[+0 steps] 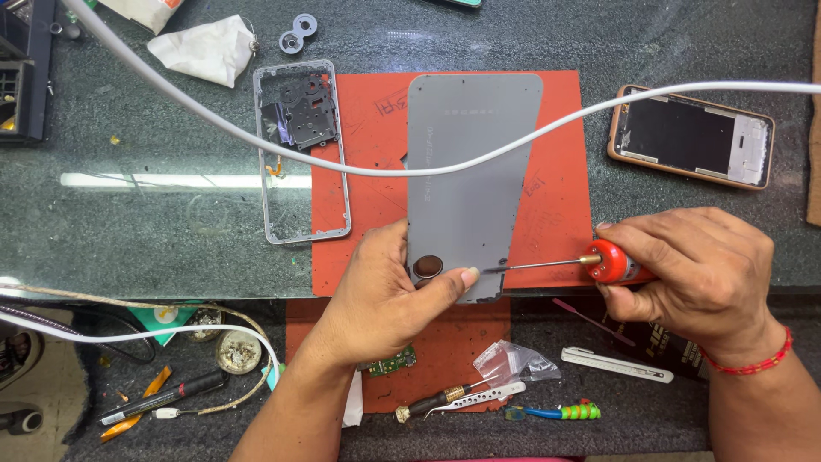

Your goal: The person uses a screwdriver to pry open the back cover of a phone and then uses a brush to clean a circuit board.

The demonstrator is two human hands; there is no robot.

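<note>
Hands: L (376, 295) on grey plate (469, 171), R (697, 274) w/ screwdriver (590, 261) horizontal, tip left.

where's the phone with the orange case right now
In the head view the orange-cased phone lies flat at the upper right of the dark worktop, right of the red mat, beyond the right hand.
</note>
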